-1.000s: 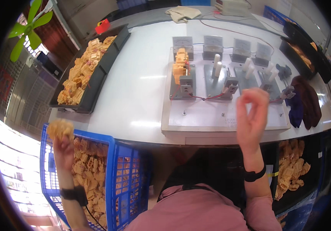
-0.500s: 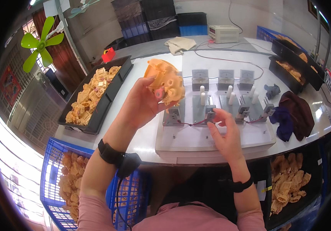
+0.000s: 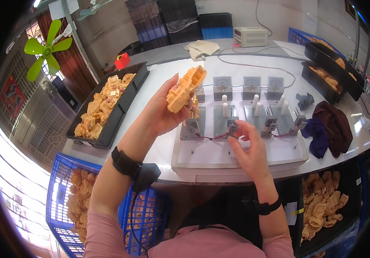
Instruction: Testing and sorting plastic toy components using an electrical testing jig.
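Note:
My left hand (image 3: 164, 109) is closed around a yellow-orange moulded plastic part (image 3: 186, 89), raised above the left end of a white test fixture (image 3: 202, 161). The part is tilted, with its narrow, ribbed side showing. Thumb and fingers of my right hand (image 3: 250, 148) pinch a small grey block (image 3: 232, 125) with red wires, at the front of one fixture station. White upright pegs (image 3: 257, 108) stand on the metal plates. A second yellow part (image 3: 194, 107), at the leftmost station, is partly hidden behind my left hand.
Analog meters (image 3: 251, 87) line the fixture's back. A black tray (image 3: 127, 96) of yellow parts lies left; more black bins (image 3: 322, 81) stand at the right. Dark cloths (image 3: 331, 129) lie right of the fixture. Blue crates (image 3: 58, 189) flank my lap. A power supply (image 3: 250, 37) stands behind.
My left hand has turned the yellow part, so its narrow side shows instead of its broad face with a pinkish-red piece. My right hand stays at the grey block.

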`<act>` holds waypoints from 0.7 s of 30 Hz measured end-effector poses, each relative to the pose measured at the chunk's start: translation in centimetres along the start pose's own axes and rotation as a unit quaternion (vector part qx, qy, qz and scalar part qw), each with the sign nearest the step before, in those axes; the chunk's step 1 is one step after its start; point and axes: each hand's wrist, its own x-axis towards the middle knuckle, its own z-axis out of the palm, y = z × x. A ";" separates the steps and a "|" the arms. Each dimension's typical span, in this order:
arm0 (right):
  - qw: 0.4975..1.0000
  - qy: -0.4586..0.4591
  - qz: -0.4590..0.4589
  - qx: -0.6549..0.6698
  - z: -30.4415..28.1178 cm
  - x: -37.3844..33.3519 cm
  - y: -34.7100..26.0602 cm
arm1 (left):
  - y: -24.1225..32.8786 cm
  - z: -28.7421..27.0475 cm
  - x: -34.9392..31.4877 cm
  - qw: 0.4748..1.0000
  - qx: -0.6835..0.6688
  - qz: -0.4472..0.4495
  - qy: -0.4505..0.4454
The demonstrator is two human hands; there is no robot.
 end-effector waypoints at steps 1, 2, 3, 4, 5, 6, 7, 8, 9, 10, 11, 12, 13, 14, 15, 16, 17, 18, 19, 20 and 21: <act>1.000 -0.001 -0.001 0.000 0.0 0.0 -0.1 | 0.2 -0.2 0.2 1.000 -0.014 -0.027 0.003; 1.000 -0.003 0.001 0.001 -0.1 0.0 -0.1 | 0.3 -0.3 0.4 0.998 -0.028 -0.056 0.005; 1.000 -0.004 0.002 0.002 -0.2 0.0 -0.1 | 0.4 -0.3 0.5 0.998 -0.029 -0.056 0.004; 1.000 -0.004 0.002 0.001 -0.3 0.1 -0.2 | 0.4 -0.1 0.7 0.998 -0.021 -0.059 0.002; 1.000 -0.014 0.010 0.019 -0.3 0.2 -0.2 | 0.5 0.0 0.7 0.998 -0.012 -0.061 0.002; 0.999 -0.025 0.018 0.038 -0.4 0.2 -0.3 | 0.6 0.0 0.9 0.998 -0.012 -0.060 0.002; 0.999 -0.025 0.017 0.039 -0.5 0.1 -0.1 | 0.8 -0.1 1.0 0.997 0.001 -0.073 0.007; 0.997 -0.044 0.027 0.058 -0.7 0.1 0.1 | 1.1 0.0 1.2 0.996 0.015 -0.087 0.008; 0.994 -0.064 0.037 0.078 -0.9 0.1 0.2 | 1.3 0.0 1.4 0.996 0.017 -0.087 0.005; 0.995 -0.061 0.036 0.077 -1.0 0.1 0.2 | 1.5 0.0 1.6 0.995 0.036 -0.096 0.002; 0.993 -0.058 0.043 0.093 -0.9 0.1 0.2 | 1.6 -0.1 1.9 0.993 0.054 -0.106 -0.001; 0.991 -0.056 0.050 0.109 -0.9 0.1 0.2 | 1.7 -0.2 2.3 0.993 0.055 -0.109 -0.004; 0.992 -0.052 0.051 0.107 -0.9 0.0 0.2 | 1.9 -0.3 2.8 0.990 0.070 -0.121 -0.006; 0.992 -0.049 0.037 0.110 -0.9 0.0 0.2 | 2.2 -0.4 3.0 0.988 0.086 -0.131 -0.004; 0.992 -0.046 0.024 0.112 -0.8 0.0 0.2 | 2.5 -0.5 3.2 0.987 0.089 -0.132 -0.003; 0.992 -0.044 0.025 0.115 -0.8 0.0 0.3 | 2.7 -0.5 3.4 0.985 0.091 -0.146 -0.014; 0.992 -0.049 0.020 0.110 -0.9 0.1 0.4 | 2.9 -0.6 3.8 0.982 0.091 -0.160 -0.029; 0.993 -0.053 0.015 0.106 -0.9 0.2 0.4 | 3.0 -0.6 4.1 0.982 0.093 -0.162 -0.031; 0.993 -0.051 0.016 0.105 -0.9 0.2 0.3 | 3.0 -0.7 4.4 0.979 0.078 -0.177 -0.065; 0.991 -0.049 0.025 0.118 -0.9 0.1 0.3 | 3.0 -0.5 4.6 0.975 0.062 -0.192 -0.097; 0.990 -0.048 0.035 0.131 -0.9 0.1 0.2 | 2.9 -0.3 4.6 0.974 0.063 -0.195 -0.098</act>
